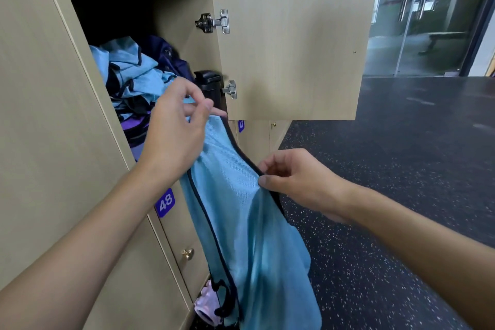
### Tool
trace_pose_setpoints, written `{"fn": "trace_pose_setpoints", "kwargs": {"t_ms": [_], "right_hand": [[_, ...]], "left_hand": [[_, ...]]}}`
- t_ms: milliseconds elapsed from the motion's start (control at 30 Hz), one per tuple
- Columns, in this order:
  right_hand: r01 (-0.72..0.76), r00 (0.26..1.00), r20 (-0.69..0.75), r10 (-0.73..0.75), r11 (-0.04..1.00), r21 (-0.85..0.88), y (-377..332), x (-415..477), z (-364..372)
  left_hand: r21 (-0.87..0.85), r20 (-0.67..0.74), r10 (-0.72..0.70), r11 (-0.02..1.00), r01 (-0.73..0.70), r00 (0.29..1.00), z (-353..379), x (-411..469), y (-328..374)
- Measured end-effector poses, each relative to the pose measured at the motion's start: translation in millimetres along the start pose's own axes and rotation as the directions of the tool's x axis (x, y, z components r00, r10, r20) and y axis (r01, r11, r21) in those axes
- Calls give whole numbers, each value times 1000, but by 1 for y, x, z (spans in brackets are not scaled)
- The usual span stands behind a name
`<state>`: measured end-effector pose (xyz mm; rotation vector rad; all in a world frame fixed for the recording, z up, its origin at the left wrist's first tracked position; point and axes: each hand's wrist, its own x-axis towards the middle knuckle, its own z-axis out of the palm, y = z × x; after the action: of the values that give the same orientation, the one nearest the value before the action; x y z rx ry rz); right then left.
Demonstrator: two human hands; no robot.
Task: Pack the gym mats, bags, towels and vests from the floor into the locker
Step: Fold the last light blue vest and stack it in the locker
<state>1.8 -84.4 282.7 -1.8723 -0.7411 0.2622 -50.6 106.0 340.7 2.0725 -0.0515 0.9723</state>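
Open locker (184, 16), door (294, 35) swung out on two metal hinges. Inside: crumpled heap of light-blue vests (128, 69) with dark trim, a navy bag (167, 52) behind, purple striped fabric (136, 128) beneath, and a black ribbed container (209, 83) at the right wall.

Held vest (241, 222): light-blue mesh with black piping, hanging limp outside the locker mouth. Left grip (174, 128) pinches its upper end; right grip (297, 182) is clamped on the piped edge. Below lies speckled black rubber floor (375, 195).
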Motion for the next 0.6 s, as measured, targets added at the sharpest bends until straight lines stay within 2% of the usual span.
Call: {"fn": "trace_pose_setpoints", "kwargs": {"t_ms": [100, 167, 267, 333, 500, 600], "right_hand": [[29, 999, 17, -29, 999, -40, 3, 1, 3], [72, 997, -6, -73, 996, -60, 2, 1, 5], [123, 991, -44, -127, 988, -91, -2, 3, 4], [138, 989, -32, -142, 983, -119, -3, 3, 1], [124, 992, 26, -121, 971, -206, 0, 1, -2], [95, 995, 58, -84, 974, -207, 0, 0, -5]], "left_hand": [[-21, 69, -44, 999, 46, 997, 0, -2, 2], [103, 221, -73, 993, 51, 973, 4, -6, 2], [256, 497, -184, 965, 59, 848, 9, -15, 0], [284, 583, -185, 959, 15, 791, 11, -17, -5], [298, 621, -93, 947, -124, 778, 8, -16, -9], [466, 558, -65, 850, -247, 827, -1, -15, -9]]}}
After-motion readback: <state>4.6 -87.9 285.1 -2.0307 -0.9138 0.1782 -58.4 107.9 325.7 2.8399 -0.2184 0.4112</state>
